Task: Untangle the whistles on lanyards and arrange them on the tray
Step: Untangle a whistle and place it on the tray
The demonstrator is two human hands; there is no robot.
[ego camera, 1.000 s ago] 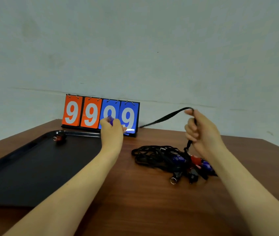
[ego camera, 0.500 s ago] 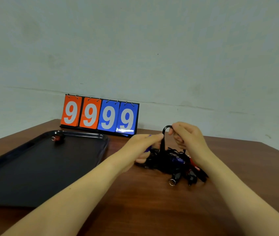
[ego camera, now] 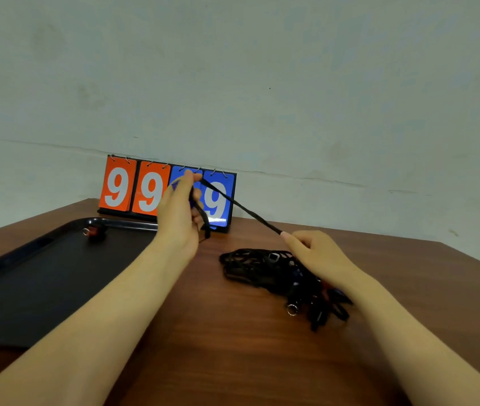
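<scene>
Head view, two hands (ego camera: 178, 212) (ego camera: 317, 254), one tray (ego camera: 42, 276)

Item count, as visible. Hands: two, the left hand (ego camera: 178, 213) and the right hand (ego camera: 316, 253). Trays: one black tray (ego camera: 13, 288), near left. Whistles lying on the tray: one red whistle (ego camera: 93, 231), at its far end. Lanyards stretched between the hands: one black lanyard (ego camera: 241, 206). Tangled piles: one tangle (ego camera: 274, 273) of black lanyards and whistles, right of centre; the number of whistles within cannot be counted. Scoreboards: one scoreboard (ego camera: 133, 189), far side, with four number cards, two orange and two blue. Tables: one wooden table (ego camera: 232, 347).
</scene>
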